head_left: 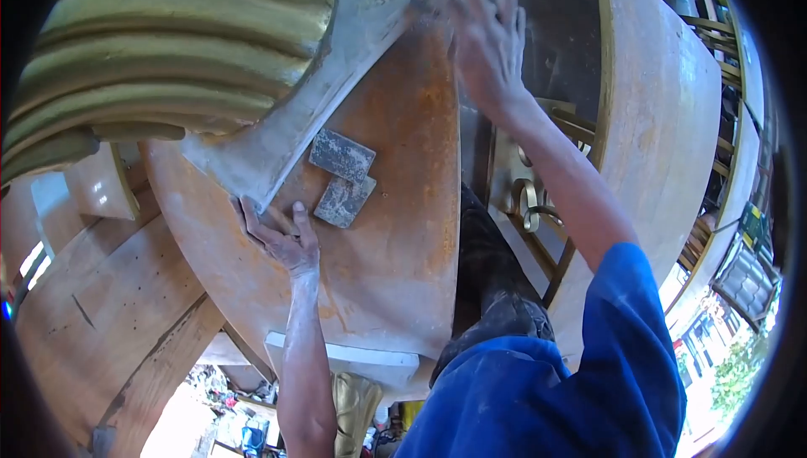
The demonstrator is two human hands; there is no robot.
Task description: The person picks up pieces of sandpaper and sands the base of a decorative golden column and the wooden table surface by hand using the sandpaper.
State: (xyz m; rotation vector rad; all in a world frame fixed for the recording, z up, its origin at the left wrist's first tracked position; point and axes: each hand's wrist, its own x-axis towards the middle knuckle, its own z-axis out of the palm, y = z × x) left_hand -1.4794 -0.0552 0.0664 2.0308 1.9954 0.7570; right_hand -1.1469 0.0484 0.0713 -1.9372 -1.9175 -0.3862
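A gold-painted fluted piece point(218, 54) with a flat, pale grey edge board point(294, 117) lies across the upper left of a rounded wooden tabletop point(395, 264). My left hand point(286, 243) is at the board's lower corner, its fingers touching there and the thumb stretched out apart. At the board's upper right end is my right hand point(487, 46), its fingers bent and partly blurred by motion. Whatever lies under those fingers is hidden. Two grey, worn rectangular blocks point(343, 155) point(345, 201) rest on the tabletop between my hands, touching each other.
A curved wooden panel point(656, 88) stands to the right, beside a wooden frame point(525, 206). Large wooden boards point(109, 307) are at the left. A white-edged piece point(345, 357) sits at the tabletop's near edge, close to my left forearm.
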